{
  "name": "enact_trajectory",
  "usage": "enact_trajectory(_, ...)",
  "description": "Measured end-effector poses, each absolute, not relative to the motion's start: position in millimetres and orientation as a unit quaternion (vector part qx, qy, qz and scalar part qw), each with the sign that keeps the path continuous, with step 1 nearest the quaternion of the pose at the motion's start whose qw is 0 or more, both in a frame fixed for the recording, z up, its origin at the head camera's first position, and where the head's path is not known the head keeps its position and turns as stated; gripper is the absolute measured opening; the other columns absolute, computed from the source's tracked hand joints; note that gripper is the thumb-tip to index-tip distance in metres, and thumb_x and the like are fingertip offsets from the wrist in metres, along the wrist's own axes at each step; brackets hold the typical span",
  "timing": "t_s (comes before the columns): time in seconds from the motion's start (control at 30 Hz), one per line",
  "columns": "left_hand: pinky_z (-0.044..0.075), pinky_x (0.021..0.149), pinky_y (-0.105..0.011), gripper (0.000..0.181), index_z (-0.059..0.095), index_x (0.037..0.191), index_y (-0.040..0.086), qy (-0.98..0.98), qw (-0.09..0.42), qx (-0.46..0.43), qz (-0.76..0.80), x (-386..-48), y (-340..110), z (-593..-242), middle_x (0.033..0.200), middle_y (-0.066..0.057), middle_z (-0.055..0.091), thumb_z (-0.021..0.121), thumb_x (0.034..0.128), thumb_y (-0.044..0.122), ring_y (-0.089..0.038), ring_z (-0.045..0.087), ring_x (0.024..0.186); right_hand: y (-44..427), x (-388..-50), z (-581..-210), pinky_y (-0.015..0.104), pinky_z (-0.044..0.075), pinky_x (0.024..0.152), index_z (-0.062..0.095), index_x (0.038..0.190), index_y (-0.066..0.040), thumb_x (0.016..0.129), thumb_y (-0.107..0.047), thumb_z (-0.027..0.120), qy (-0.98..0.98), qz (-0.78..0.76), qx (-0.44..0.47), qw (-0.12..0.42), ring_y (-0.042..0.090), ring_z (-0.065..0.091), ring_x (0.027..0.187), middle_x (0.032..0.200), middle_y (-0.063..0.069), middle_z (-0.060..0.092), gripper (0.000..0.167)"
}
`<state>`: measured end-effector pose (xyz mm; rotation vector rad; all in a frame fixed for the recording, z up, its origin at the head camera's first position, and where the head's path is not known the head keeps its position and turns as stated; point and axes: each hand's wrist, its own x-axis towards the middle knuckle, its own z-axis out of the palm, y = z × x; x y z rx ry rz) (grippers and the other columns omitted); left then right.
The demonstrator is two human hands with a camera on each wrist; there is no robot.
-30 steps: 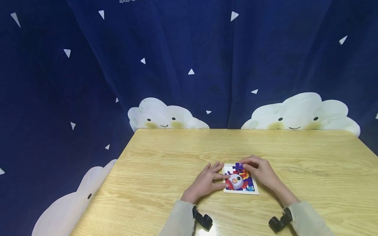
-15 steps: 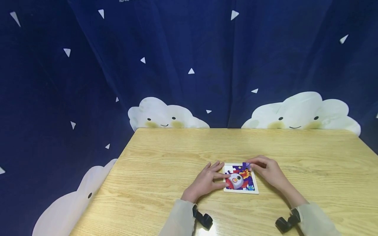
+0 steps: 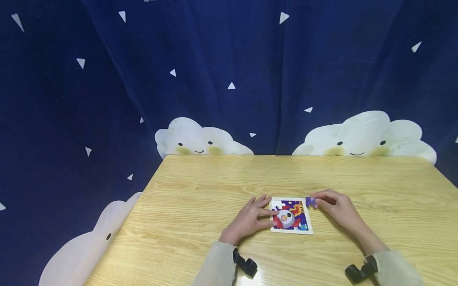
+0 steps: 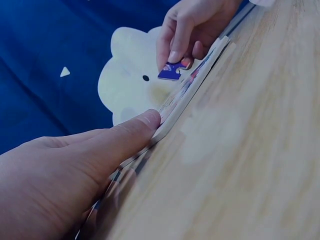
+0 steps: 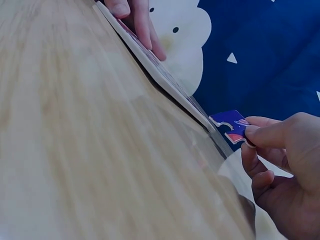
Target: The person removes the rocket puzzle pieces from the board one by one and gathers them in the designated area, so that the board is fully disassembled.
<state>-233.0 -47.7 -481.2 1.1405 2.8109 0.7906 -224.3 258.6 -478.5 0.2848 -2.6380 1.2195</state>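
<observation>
Where a blue curtain (image 3: 214,59) is hung behind a wooden counter (image 3: 200,182), a puzzle (image 3: 286,219) is touched by the left hand (image 3: 247,221), a piece (image 3: 311,202) pinched by the right hand (image 3: 338,207).

The curtain is printed with white clouds (image 3: 368,133) and small triangles (image 3: 284,18). Light sleeves (image 3: 216,264) are worn, with a black device (image 3: 247,267) at each wrist. The left hand is spread, its thumb and index finger rested on the puzzle's left side; by the right hand, the piece is gripped between thumb and fingers. The puzzle is laid flat on the counter, its picture bordered by a white frame (image 3: 295,232), with a white patch (image 3: 276,204) at the far left corner. The purple piece is held near the frame's far right corner.
</observation>
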Motion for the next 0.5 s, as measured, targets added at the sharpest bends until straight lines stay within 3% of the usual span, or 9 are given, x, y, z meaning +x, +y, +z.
enact_trajectory(0.5, 0.020, 0.124, -0.048, 0.039, 0.066, 0.126, 0.029, 0.897, 0.003, 0.364, 0.252, -232.7, -48.9, -481.3, 0.158, -0.004, 0.036, 0.065, 0.0908, 0.045, -0.023, 0.029, 0.150, 281.5, -220.7, -479.8, 0.007, 0.049, 0.075, 0.074, 0.108, -0.013, 0.094, -0.014, 0.065, -0.905, 0.399, 0.087, 0.117, -0.016, 0.057, 0.084, 0.103, 0.007, 0.072, 0.017)
